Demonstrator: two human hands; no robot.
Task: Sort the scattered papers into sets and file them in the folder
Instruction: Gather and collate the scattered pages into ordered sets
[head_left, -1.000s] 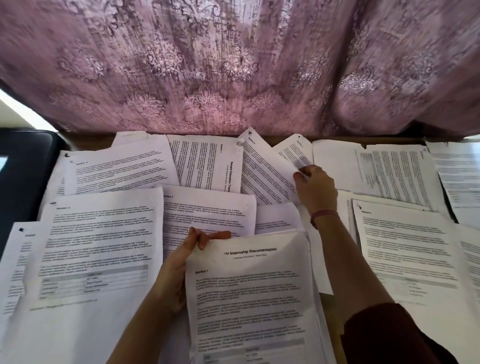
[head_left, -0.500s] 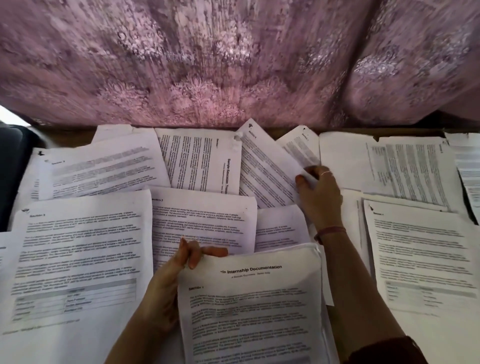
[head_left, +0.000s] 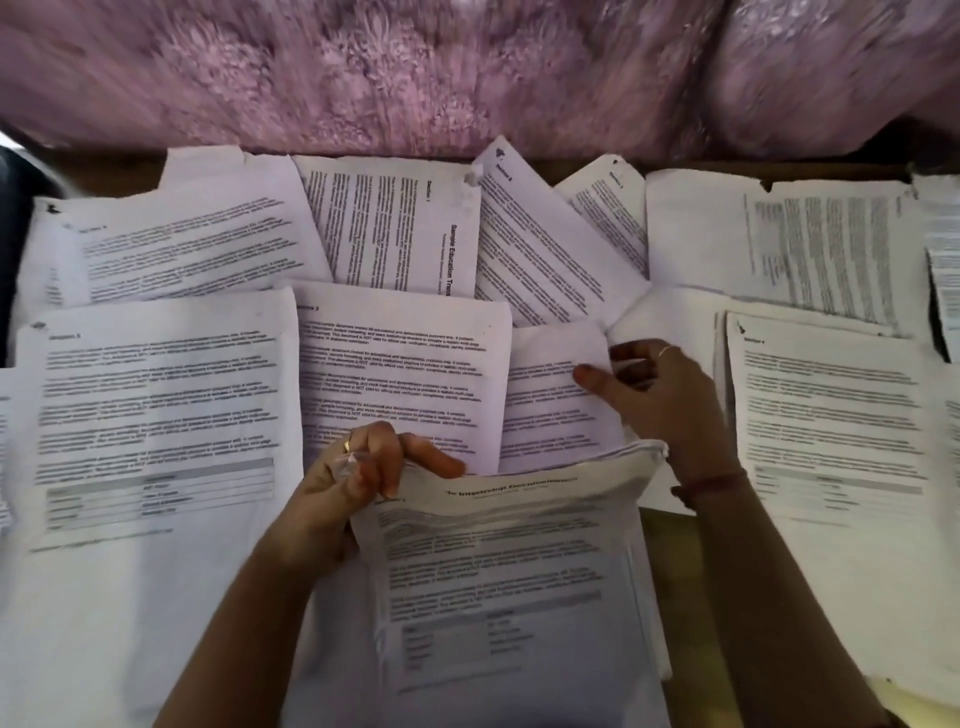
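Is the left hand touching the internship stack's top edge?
Touching. The head view shows the left hand pinching the curled top-left edge of the internship stack.

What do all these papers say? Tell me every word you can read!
"Sample Education Trans", cut off: sideways sheet at the back.
"Internship Documentation", blurred, start hidden: top of the stack gripped by the left hand.
"Section" headings, numbers unclear: several sheets, such as the right sheet.
Body text and tables everywhere: too small and blurred to read.
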